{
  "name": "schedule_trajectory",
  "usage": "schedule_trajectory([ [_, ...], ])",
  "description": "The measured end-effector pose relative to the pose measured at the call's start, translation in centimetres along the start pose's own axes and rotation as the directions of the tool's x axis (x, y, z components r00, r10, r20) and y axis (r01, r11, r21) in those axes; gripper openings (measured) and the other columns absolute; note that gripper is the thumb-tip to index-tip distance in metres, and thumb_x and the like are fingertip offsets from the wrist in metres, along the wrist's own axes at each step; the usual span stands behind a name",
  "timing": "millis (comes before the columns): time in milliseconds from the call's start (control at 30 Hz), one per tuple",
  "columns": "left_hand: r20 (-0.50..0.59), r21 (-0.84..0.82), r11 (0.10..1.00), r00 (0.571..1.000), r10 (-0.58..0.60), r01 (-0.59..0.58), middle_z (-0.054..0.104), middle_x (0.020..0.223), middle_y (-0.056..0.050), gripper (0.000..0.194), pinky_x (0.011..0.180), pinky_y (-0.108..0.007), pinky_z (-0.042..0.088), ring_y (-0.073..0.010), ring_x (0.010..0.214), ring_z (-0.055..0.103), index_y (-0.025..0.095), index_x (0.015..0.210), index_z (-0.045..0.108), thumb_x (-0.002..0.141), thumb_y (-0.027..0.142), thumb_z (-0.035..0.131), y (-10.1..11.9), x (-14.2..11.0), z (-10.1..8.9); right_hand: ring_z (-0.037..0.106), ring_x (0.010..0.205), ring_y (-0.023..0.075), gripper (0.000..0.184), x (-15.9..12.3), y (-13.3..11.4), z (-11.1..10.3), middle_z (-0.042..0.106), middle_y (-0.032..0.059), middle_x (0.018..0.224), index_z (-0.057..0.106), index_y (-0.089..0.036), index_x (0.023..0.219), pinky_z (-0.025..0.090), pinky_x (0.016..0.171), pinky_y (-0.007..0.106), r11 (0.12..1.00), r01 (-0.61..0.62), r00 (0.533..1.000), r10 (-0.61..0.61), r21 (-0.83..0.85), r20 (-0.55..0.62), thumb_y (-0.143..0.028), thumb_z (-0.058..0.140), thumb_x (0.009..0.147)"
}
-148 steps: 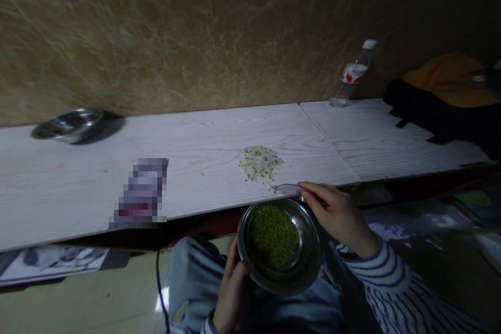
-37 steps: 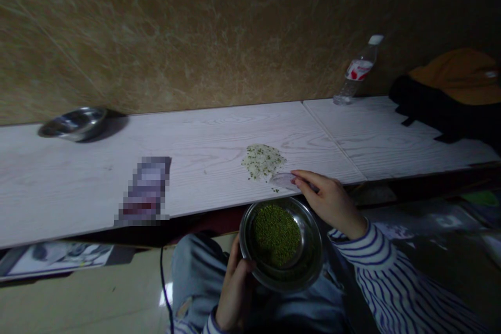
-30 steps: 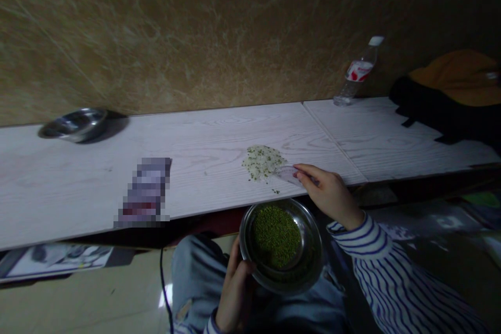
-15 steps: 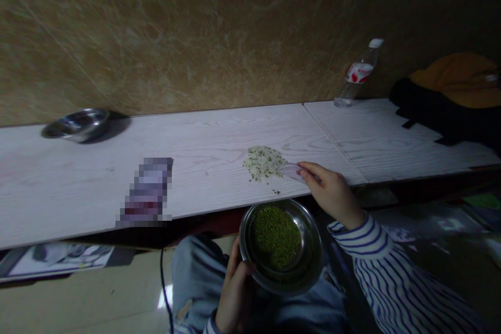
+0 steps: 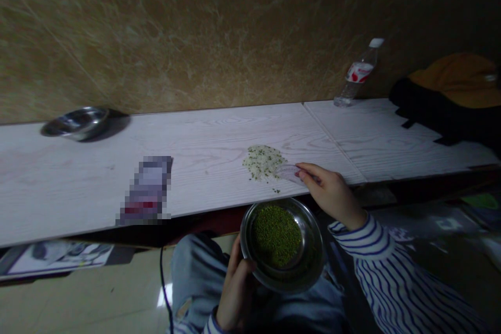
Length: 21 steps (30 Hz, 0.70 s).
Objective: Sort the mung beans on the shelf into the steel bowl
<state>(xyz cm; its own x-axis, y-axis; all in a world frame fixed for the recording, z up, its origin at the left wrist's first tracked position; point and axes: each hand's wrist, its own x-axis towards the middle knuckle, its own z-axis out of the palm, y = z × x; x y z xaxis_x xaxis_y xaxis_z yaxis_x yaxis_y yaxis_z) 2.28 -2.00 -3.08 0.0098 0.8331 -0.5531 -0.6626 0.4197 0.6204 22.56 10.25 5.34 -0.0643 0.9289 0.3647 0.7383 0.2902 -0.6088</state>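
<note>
My left hand (image 5: 238, 286) grips the left rim of a steel bowl (image 5: 311, 235), held tilted over my lap just below the table's front edge. Green mung beans (image 5: 277, 235) cover its bottom. In a closed pinch, my right hand (image 5: 329, 190) holds a thin, pale purplish, see-through flat piece (image 5: 288, 171), whose exact kind I cannot make out. Its far end touches the right side of a heap of white rice-like grains mixed with green beans (image 5: 263, 162) on the white table (image 5: 203, 167). A few stray beans lie in front of the heap.
Another steel bowl (image 5: 80, 125) stands at the back left. A blurred-out flat object (image 5: 146, 190) lies near the left front edge. At the right, a water bottle (image 5: 358, 75) stands by the marbled wall (image 5: 195, 36), beside a mustard-and-black bundle (image 5: 454, 88). A dark cable (image 5: 163, 282) hangs below.
Almost nothing differs. The flat piece has shifted very slightly at the heap's right edge, and the bowl in my left hand has moved a touch to the right.
</note>
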Motion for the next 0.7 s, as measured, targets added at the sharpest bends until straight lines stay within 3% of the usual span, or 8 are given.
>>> schedule_trajectory([
  [400, 0.015, -0.012, 1.0, 1.0, 0.008, -0.008, 0.062, 0.123, -0.003, 0.055, 0.097, -0.041, 0.04, -0.0281, 0.116, 0.051, 0.03, 0.121, 0.058, 0.067, 0.02, 0.061, -0.2, 0.2, -0.4, 0.069, 0.087, 0.0205, 0.029, -1.0, -0.2, -0.9, 0.072, 0.0068, 0.1, 0.068, -0.02, 0.106, 0.056, 0.078, 0.034, 0.999, -0.03, 0.998, 0.028, 0.032, 0.051, -0.029, 0.05, 0.087],
  [700, -0.003, 0.016, 1.0, 1.0, 0.005, -0.005, 0.062, 0.121, -0.004, 0.062, 0.089, -0.04, 0.044, -0.0281, 0.11, 0.053, 0.028, 0.128, 0.052, 0.068, 0.018, 0.056, -0.2, 0.1, -0.2, 0.068, 0.087, 0.0199, 0.028, -0.8, -0.1, -0.2, 0.072, 0.0055, 0.1, 0.068, -0.021, 0.106, 0.056, 0.078, 0.034, 0.999, -0.026, 0.997, 0.024, 0.028, 0.071, -0.028, 0.05, 0.086],
])
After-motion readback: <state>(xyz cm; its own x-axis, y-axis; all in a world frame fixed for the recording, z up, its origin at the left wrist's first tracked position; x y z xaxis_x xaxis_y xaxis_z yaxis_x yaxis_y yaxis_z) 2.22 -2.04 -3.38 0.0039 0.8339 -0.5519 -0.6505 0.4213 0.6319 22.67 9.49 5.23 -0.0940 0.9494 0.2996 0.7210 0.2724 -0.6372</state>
